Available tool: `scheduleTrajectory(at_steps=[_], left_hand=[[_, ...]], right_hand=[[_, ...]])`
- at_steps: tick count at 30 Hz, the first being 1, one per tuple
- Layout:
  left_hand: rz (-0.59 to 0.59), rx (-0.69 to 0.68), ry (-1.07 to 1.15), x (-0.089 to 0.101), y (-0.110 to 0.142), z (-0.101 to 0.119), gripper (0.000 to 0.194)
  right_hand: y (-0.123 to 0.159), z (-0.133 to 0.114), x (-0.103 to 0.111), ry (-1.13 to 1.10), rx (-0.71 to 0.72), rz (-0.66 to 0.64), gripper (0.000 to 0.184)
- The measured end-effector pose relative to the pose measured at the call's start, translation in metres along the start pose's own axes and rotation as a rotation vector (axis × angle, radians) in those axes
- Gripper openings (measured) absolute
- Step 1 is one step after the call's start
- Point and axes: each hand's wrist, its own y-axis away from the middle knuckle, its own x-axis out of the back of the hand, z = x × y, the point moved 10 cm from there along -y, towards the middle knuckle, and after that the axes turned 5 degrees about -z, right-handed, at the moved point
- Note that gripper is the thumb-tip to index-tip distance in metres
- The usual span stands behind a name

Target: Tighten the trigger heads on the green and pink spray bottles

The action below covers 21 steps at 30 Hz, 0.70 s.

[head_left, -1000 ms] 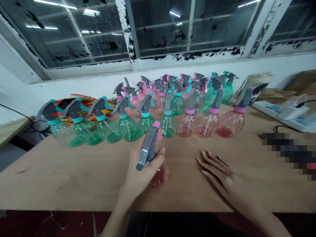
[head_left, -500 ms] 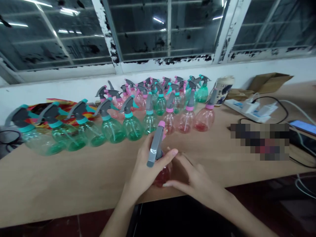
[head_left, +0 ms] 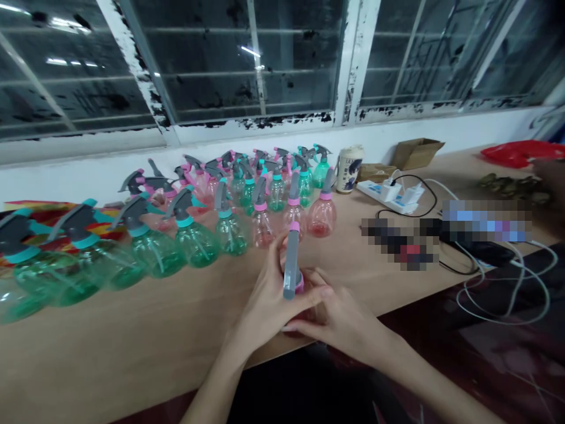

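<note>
Bottle of clear pink plastic, with a long grey spray head, a pink nozzle tip and a pink collar [head_left: 290, 262], sits between my two hands just above or on the near edge of the light wood table [head_left: 132, 347]; my fingers hide its base, so I cannot tell if it touches down. My left hand [head_left: 267, 309] is closed around the neck, thumb laid across below the near end of the spray head, its other fingers curling behind it. My right hand [head_left: 346, 312] is curled against the bottle's lower side, thumb below and fingers above; how firmly it presses I cannot tell. I judge the bottle light, its thin wall springy enough to dent under a hard squeeze and slick if wet, while the head and collar should feel stiff. The neck looks the surest hold, with an open, gentle cup around the round belly; the trigger under the nozzle is better kept free of pressure, and the weight may tip toward the head if little liquid is inside. Left of my grip runs a row of round green bottles with turquoise collars [head_left: 196, 244]; just beyond it stand pink bottles like mine [head_left: 322, 218]. Farther off, to the right, are a printed cream tumbler [head_left: 348, 171] and a white power strip [head_left: 369, 194].
</note>
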Motion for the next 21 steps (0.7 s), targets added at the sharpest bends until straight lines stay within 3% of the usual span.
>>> scheduleTrajectory(at_steps=[3, 7, 15, 21], left_hand=[[-0.052, -0.016, 0.05, -0.014, -0.001, -0.004, 0.099], [-0.063, 0.065, 0.037, -0.022, 0.007, -0.03, 0.096], [0.071, 0.121, 0.0, -0.002, 0.043, -0.074, 0.06], [0.196, 0.186, 0.008, 0.016, 0.062, -0.086, 0.04]], right_hand=[[0.008, 0.014, 0.015, 0.014, -0.04, -0.001, 0.046], [0.021, 0.045, 0.037, 0.072, -0.09, 0.023, 0.047], [0.026, 0.134, 0.099, 0.246, -0.252, 0.254, 0.07], [0.0, 0.172, 0.13, 0.352, -0.346, 0.19, 0.059]])
